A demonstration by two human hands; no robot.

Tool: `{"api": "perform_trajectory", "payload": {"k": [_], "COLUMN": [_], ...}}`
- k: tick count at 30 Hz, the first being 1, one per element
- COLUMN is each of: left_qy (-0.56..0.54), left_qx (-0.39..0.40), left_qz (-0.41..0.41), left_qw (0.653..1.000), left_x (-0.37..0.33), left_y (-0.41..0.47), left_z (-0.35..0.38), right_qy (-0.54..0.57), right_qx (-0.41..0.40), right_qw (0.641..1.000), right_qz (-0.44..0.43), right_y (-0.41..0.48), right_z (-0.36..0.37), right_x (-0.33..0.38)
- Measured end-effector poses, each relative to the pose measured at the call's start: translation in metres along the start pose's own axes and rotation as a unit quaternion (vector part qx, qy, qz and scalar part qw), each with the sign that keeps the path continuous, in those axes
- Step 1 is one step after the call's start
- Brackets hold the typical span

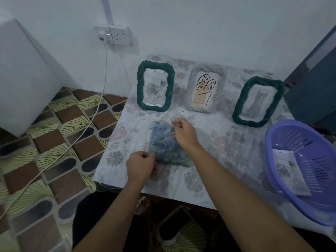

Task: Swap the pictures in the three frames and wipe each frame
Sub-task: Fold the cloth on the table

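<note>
Three picture frames stand along the back of the table. The left green frame [156, 85] shows a rose picture, the middle silver frame [206, 90] a line-drawn leaf, and the right green frame [258, 101] a grey cat. In front of them a blue mottled cloth [164, 142] lies on the tablecloth. My left hand [141, 165] pinches its near left corner. My right hand [184, 133] pinches its far right edge.
A purple plastic basket [283, 140] sits at the table's right edge with a printed rose picture [289, 171] inside. A dark cabinet [312, 84] stands at the right. A wall socket [118, 35] with a trailing white cable [98, 106] is on the left, over patterned floor.
</note>
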State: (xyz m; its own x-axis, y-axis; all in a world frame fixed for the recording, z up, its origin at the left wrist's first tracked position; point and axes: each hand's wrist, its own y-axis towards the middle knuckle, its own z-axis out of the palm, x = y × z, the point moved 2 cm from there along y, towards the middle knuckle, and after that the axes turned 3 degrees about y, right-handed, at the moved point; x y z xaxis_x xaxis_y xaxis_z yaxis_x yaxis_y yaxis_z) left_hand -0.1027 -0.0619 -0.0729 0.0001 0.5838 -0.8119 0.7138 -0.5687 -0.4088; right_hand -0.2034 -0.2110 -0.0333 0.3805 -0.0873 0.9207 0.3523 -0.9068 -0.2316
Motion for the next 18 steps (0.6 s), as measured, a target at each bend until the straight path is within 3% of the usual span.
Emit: {"api": "perform_trajectory", "payload": {"k": [5,7,10,16,18], "left_qy": [0.092,0.125,0.181,0.256,0.319], "left_qx": [-0.047,-0.067,-0.071,0.045,0.085], "left_qz": [0.031,0.044,0.115,0.307,0.320], "left_qw": [0.994,0.989,0.974,0.915,0.888], "left_x": [-0.009,-0.015,-0.025,-0.050,-0.052], "left_y": [-0.006,-0.009,-0.013,-0.027,-0.031], "left_z": [-0.006,-0.006,0.002,0.040,0.053], "right_qy": [-0.189,-0.272,-0.267,-0.279,-0.281], "right_qx": [-0.010,0.001,0.031,0.062,0.049], "right_qw": [0.974,0.953,0.957,0.948,0.946], "right_qz": [-0.125,-0.132,-0.112,-0.140,-0.152], "right_y": [0.000,0.004,0.007,0.006,0.007], "right_z": [-0.029,-0.038,-0.050,-0.059,-0.061], "right_x": [-0.013,-0.022,-0.035,-0.044,-0.044]}}
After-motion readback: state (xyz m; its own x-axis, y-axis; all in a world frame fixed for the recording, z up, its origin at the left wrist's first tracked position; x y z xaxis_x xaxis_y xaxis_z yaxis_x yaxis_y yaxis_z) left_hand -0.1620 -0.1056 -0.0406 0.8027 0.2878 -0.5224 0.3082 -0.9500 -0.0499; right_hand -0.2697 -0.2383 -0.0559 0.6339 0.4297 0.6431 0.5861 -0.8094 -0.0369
